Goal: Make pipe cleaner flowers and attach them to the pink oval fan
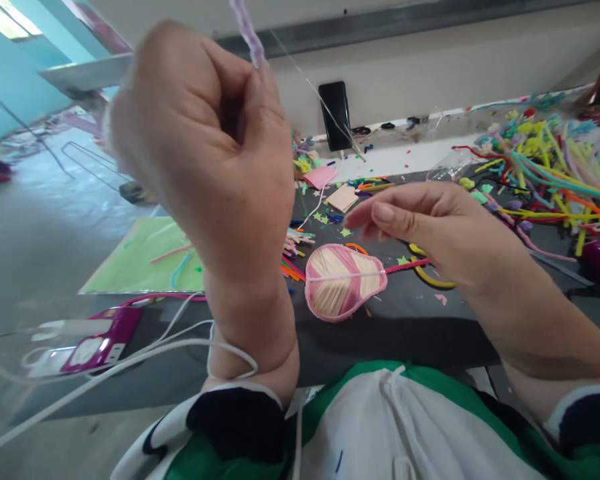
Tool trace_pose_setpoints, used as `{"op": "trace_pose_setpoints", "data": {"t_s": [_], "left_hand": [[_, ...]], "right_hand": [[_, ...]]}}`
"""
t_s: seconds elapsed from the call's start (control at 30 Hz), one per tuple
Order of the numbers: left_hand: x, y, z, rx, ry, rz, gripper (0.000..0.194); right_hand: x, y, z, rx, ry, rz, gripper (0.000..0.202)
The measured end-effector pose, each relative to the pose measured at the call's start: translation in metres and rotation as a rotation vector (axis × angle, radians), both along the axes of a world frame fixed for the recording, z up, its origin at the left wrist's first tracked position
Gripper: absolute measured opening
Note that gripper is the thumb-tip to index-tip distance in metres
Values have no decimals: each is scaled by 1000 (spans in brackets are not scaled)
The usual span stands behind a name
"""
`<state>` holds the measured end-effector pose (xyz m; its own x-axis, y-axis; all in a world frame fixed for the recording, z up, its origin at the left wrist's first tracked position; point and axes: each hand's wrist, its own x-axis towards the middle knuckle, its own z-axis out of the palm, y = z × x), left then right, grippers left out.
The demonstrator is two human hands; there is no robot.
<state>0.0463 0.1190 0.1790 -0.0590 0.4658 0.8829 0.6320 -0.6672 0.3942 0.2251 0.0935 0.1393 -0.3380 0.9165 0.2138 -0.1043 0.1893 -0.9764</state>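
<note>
My left hand [230, 153] is raised close to the camera, pinching a pale purple pipe cleaner [249, 33] between thumb and forefinger; the strip runs up out of view. My right hand [425, 213] hovers over the table with thumb and fingers loosely apart and nothing visible in them. Below and between the hands lies a leaf-shaped piece [333, 283] with a fuzzy pink rim, cream and pink bands and a pale lengthwise midrib. Its pinkish-red stem [407, 266] points right, its end hidden by my right wrist.
A large heap of coloured pipe cleaners [545, 167] covers the right side. A black phone [335, 116] leans at the back. At left lie a green sheet [140, 257], a purple-and-white device [103, 340] and white cables [145, 350]. Paper scraps [343, 198] dot the dark table.
</note>
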Motion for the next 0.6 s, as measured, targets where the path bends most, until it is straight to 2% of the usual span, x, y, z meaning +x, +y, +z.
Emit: {"op": "trace_pose_setpoints", "data": {"t_s": [0.07, 0.17, 0.27, 0.37, 0.5, 0.6], "left_hand": [[7, 0, -3, 59, 236, 162, 17], [30, -6, -12, 23, 439, 64, 20], [50, -12, -21, -63, 550, -64, 22], [57, -14, -26, -138, 530, -136, 23], [56, -13, -26, -164, 430, -221, 20], [54, -12, -24, -176, 323, -350, 18]], "right_hand": [[4, 1, 2, 132, 2, -138, 17], [9, 3, 5, 271, 74, -341, 12], [13, 9, 4, 333, 77, -420, 9], [17, 14, 2, 383, 26, -462, 19], [25, 15, 8, 446, -162, -497, 25], [30, 11, 13, 495, -227, -496, 24]]}}
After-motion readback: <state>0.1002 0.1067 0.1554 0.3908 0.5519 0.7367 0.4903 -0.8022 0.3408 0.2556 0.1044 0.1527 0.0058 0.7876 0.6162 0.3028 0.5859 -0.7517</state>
